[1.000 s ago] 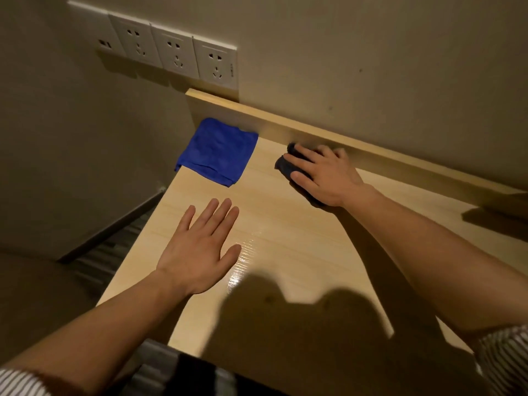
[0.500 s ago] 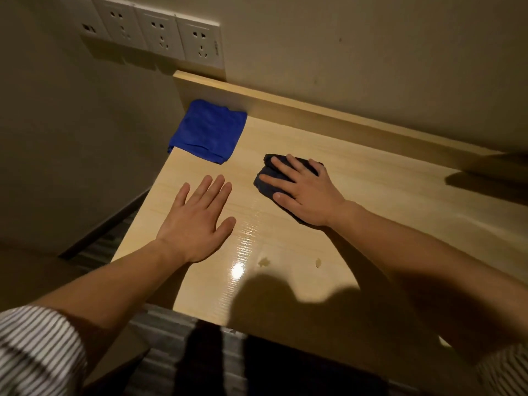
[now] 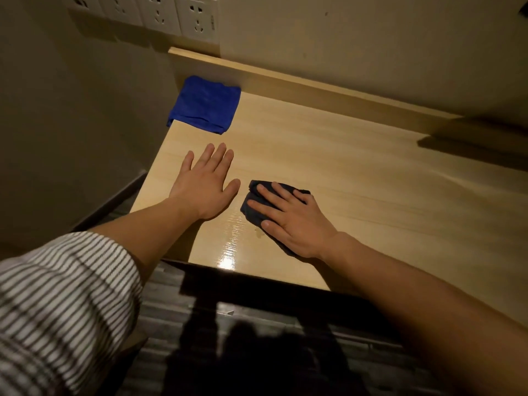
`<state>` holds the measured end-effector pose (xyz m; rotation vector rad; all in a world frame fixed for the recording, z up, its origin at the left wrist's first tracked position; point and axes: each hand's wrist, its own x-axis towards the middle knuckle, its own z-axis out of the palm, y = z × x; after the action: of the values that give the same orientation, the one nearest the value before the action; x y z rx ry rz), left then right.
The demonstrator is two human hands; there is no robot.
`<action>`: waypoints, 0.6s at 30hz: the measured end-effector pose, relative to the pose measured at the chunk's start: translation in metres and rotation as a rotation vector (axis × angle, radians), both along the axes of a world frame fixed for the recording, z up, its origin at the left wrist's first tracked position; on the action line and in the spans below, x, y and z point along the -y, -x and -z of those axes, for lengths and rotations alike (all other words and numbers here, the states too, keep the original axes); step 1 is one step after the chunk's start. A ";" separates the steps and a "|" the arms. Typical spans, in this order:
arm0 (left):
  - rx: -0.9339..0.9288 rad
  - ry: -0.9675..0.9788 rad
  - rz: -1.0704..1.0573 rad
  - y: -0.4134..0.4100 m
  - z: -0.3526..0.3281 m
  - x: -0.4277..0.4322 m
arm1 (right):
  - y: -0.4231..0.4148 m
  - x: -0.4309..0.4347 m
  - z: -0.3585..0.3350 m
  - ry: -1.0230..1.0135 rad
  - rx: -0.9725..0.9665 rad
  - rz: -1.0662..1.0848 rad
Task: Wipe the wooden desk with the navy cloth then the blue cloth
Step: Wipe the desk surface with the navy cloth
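Note:
My right hand (image 3: 291, 218) presses flat on the navy cloth (image 3: 253, 202), which lies crumpled on the pale wooden desk (image 3: 357, 178) near its front edge. Most of the cloth is hidden under my palm and fingers. My left hand (image 3: 205, 181) rests flat on the desk just to the left of it, fingers spread, holding nothing. The blue cloth (image 3: 204, 105) lies folded at the desk's far left corner, against the raised back board. A small damp spot shows on the desk beside my right thumb.
A raised wooden back board (image 3: 314, 90) runs along the wall behind the desk. White wall sockets (image 3: 171, 12) sit above the far left corner. The desk's left edge drops to a dark striped floor (image 3: 200, 338). A shadow falls at the far right.
My right hand has dragged the navy cloth from the back board toward the front edge of the desk. My left hand has stayed flat in place.

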<state>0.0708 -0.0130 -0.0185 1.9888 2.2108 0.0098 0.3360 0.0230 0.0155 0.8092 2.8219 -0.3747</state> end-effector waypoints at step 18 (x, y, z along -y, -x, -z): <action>-0.001 0.007 0.012 0.002 -0.002 0.003 | -0.002 0.111 -0.001 0.110 -0.299 0.095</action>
<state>0.0688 -0.0157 -0.0166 1.9991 2.1963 -0.0010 0.3383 -0.0877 0.0169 0.9356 3.0041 -0.7143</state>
